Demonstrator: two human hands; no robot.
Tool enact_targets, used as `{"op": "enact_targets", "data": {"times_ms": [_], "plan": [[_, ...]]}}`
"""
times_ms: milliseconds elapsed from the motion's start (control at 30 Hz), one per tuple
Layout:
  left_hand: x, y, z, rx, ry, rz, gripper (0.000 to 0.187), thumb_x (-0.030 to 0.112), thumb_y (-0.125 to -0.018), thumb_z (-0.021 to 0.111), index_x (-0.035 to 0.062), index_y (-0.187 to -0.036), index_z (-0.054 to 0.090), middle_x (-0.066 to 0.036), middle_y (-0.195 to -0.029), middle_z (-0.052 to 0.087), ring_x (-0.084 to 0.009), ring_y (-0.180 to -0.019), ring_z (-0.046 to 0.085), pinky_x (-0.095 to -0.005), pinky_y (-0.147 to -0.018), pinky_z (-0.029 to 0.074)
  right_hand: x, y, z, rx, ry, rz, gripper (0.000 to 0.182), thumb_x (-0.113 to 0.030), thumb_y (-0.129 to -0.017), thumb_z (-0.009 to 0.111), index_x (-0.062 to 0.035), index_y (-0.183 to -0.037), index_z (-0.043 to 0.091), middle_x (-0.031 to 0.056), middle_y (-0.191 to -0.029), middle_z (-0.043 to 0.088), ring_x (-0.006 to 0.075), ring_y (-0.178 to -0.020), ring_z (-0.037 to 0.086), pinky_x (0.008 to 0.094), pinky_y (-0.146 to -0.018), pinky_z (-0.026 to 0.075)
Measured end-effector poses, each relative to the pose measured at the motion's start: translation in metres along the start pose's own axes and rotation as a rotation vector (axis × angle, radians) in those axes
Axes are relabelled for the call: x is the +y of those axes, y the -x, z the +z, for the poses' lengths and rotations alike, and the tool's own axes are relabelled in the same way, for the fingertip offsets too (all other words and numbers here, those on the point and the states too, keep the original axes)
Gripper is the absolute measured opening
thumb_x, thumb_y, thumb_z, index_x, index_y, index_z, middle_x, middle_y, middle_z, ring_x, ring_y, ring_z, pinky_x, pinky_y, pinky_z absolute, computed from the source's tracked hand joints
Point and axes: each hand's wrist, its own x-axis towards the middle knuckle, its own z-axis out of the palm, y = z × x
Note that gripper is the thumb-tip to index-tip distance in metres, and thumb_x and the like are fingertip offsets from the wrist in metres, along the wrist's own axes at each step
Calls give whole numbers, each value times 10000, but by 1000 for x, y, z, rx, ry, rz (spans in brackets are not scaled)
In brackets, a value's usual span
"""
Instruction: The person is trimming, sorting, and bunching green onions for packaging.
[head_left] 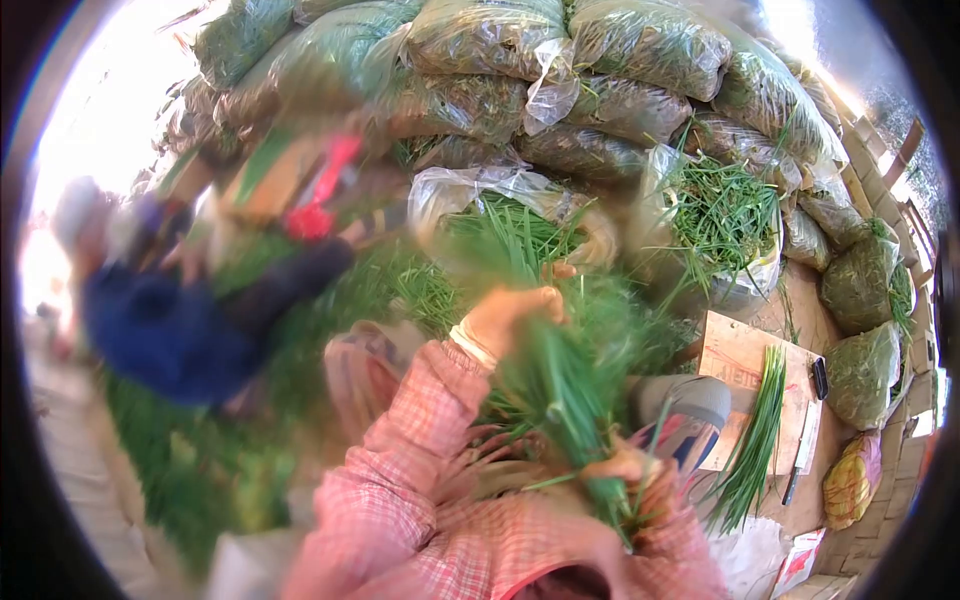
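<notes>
My left hand is closed around the upper part of a bunch of long green leafy stalks, which look like garlic chives. The bunch is blurred by motion and slants down towards my body. At its lower end, my right hand is closed on the stalks, partly covered by leaves. To the right, a wooden board carries a smaller bundle of the same greens, whose tips hang over the near edge. A knife lies along the board's right side, near a small black object.
Stuffed clear plastic bags are stacked along the back. Two open bags of greens stand before them. At left, a co-worker in a blue garment bends over loose greens. A yellow-purple bag sits at right.
</notes>
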Motion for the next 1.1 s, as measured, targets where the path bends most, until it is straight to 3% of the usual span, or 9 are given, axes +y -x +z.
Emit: {"op": "enact_targets", "data": {"times_ms": [167,233,333,367,500,667,767,867,1100], "plan": [[13,14,-6,121,152,200,436,213,-883,452,-3,-1257,391,-135,-1124,536,-208,-1001,531,-330,-885,416,5,5,4,-109,22,-173,546,-128,-700,718,-14,-1176,477,73,-1144,530,178,-1086,454,294,-932,343],[31,18,-15,191,286,306,374,237,-937,375,4,-1216,464,-132,-1189,510,-192,-1058,512,-312,-906,406,38,8,-13,-158,194,-233,674,-122,-670,716,-35,-1252,389,54,-1112,527,162,-983,488,301,-825,395],[61,29,-13,391,-287,459,399,276,-947,331,7,-1201,481,-106,-1160,531,-149,-973,534,-289,-847,429,45,15,-8,-146,135,-107,700,-133,-639,726,-40,-1249,396,40,-1051,537,148,-897,508,302,-748,419],[68,29,-30,272,-272,295,376,255,-929,401,-1,-1189,492,-71,-1083,574,-91,-866,531,-241,-777,433,26,20,3,-109,73,14,691,-128,-638,727,-40,-1243,406,40,-1048,541,149,-898,511,302,-750,421],[74,35,-26,184,-278,236,356,160,-868,522,-5,-1183,498,-41,-936,625,-55,-796,506,-199,-713,423,26,20,13,-83,-97,127,662,-91,-644,722,-32,-1232,423,52,-1076,545,161,-942,511,310,-795,422],[69,38,-25,232,-282,270,353,145,-856,518,-10,-1172,493,-68,-956,627,-82,-811,537,-222,-753,431,27,24,19,-61,-28,-93,305,-7,-764,602,-43,-1062,545,94,-795,621,144,-622,595,253,-510,476],[70,39,-21,279,-306,280,314,143,-839,528,-15,-1110,514,-79,-941,628,-97,-809,546,-231,-758,432,25,27,18,-69,11,-22,439,-40,-732,631,-33,-1142,474,99,-937,572,169,-782,547,280,-650,446],[73,41,-23,311,-295,197,257,139,-821,545,-15,-1027,539,-71,-904,626,-93,-792,539,-227,-745,426,38,31,7,-49,-211,249,785,-63,-630,737,-29,-1301,332,77,-1218,455,182,-1098,427,325,-911,354],[73,40,-16,391,-607,303,201,158,-807,594,-7,-920,606,-16,-813,616,-71,-750,519,-226,-710,416,56,36,2,-14,-257,250,783,-66,-622,740,-23,-1294,340,72,-1187,470,182,-1077,437,317,-896,362]]}}
